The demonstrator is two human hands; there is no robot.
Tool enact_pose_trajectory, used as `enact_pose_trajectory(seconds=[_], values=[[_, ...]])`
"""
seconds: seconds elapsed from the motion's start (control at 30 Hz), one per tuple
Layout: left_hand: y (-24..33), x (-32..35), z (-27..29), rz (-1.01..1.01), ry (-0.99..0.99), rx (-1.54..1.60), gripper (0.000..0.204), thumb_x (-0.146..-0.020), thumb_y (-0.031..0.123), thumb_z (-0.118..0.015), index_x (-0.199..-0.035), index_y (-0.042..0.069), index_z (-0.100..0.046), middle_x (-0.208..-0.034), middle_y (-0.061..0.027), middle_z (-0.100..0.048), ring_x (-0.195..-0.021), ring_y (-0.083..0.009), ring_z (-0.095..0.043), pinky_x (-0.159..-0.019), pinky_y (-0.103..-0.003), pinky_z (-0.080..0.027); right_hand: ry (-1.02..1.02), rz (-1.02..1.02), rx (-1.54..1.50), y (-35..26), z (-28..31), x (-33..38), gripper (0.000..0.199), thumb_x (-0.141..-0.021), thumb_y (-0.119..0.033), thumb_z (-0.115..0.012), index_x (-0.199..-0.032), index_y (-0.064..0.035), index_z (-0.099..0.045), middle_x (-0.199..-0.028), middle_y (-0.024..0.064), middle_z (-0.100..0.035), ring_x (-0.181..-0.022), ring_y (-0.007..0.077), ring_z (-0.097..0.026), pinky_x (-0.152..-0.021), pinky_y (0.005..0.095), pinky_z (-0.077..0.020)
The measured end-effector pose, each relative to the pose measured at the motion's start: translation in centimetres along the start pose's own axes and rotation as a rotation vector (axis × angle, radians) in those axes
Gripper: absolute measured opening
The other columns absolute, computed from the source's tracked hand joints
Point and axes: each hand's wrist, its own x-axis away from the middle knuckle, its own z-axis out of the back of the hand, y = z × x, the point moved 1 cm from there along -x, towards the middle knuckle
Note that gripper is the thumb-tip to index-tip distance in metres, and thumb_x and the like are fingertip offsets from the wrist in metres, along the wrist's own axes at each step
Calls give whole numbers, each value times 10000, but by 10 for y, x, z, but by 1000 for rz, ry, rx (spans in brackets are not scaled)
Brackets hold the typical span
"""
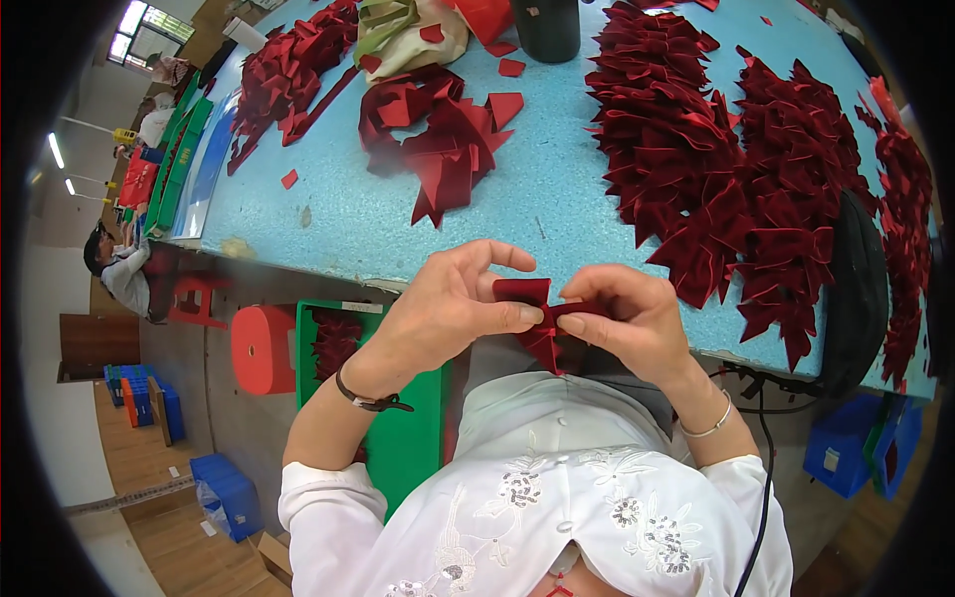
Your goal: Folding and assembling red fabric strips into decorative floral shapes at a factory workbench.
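Observation:
Both hands meet at the near edge of a light blue table (557,189), pinching one small dark red velvet bow (529,298). My left hand (453,308) grips its left side between thumb and fingers; a dark band circles that wrist. My right hand (632,318) holds the bow's right side and centre; a thin bracelet sits on that wrist. The bow's tails (544,348) hang down between the hands. A large heap of finished red bows (716,169) lies just beyond my right hand.
Loose red ribbon strips (438,139) and another red pile (288,70) lie at the table's back left, near a cloth bag (408,35) and a black cylinder (547,28). A green crate (403,438) with red pieces and a red stool (264,348) stand below. A seated person (119,269) works far left.

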Motion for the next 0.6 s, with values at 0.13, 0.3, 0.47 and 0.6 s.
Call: enact_pose_trajectory(seconds=[0.13,0.3,0.47,0.6], values=[[-4,-2,5,15,15,32,432,-787,-5,-688,-1160,-61,-476,-951,-129,-678,-835,-122,-638,-775,-259,-508,-22,317,282,-7,-3,0,194,-733,33,-740,-898,33,-637,-808,62,-648,-664,114,-593,-558,235,-462],[-3,-5,4,32,20,39,444,-783,-10,-689,-1165,-60,-468,-938,-128,-678,-838,-125,-641,-775,-259,-507,-35,476,426,-6,-5,-2,233,-697,57,-737,-903,20,-633,-782,84,-637,-640,157,-597,-527,256,-451],[-7,-7,5,35,16,42,448,-784,-11,-688,-1169,-60,-463,-931,-128,-678,-840,-130,-642,-766,-258,-507,-32,491,449,-6,-7,-4,221,-685,67,-722,-872,7,-621,-763,87,-630,-629,178,-596,-518,264,-448],[-10,-7,4,47,22,50,448,-786,-9,-687,-1170,-59,-462,-930,-127,-678,-839,-132,-643,-758,-257,-504,-74,538,512,-1,-9,-6,218,-651,65,-717,-811,-15,-592,-719,78,-604,-603,197,-582,-500,275,-432]])
